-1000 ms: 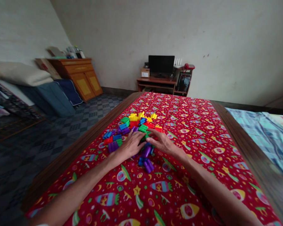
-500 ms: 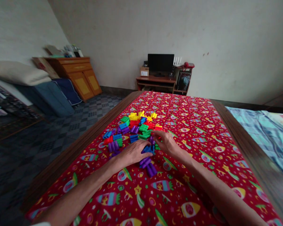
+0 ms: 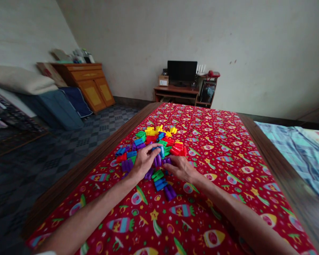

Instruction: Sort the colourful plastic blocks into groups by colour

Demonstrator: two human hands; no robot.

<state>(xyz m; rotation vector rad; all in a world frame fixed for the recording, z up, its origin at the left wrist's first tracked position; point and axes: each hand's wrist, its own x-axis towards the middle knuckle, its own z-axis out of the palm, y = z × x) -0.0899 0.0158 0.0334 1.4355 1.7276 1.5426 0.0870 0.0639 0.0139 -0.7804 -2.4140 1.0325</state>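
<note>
A blue block (image 3: 162, 152), glossy and pale where light catches it, sits in the left hand (image 3: 144, 160), whose grip is clamped on it between thumb and fingers. It is held over the pile, nearer the left edge of the worktop (image 3: 263, 148) than the right. Its visible side runs roughly from the near edge toward the far one (fingers cover the rest, so its full long axis cannot be told).

The right hand (image 3: 183, 168) has its fingertips at a purple block (image 3: 167, 161); whether that grip is together on it cannot be told.

Toward the near edge lie three blocks: one green block (image 3: 157, 174), one lower blue block (image 3: 160, 184) and one lower purple block (image 3: 170, 192), the last with its ridges running near to far. Yellow blocks (image 3: 150, 131) and red blocks (image 3: 178, 150) overlap too much to count.

One red cloth (image 3: 215, 205) printed with rockets covers most of the worktop. Beyond the far edge stand one monitor (image 3: 182, 71) and one wooden cabinet (image 3: 93, 85).
</note>
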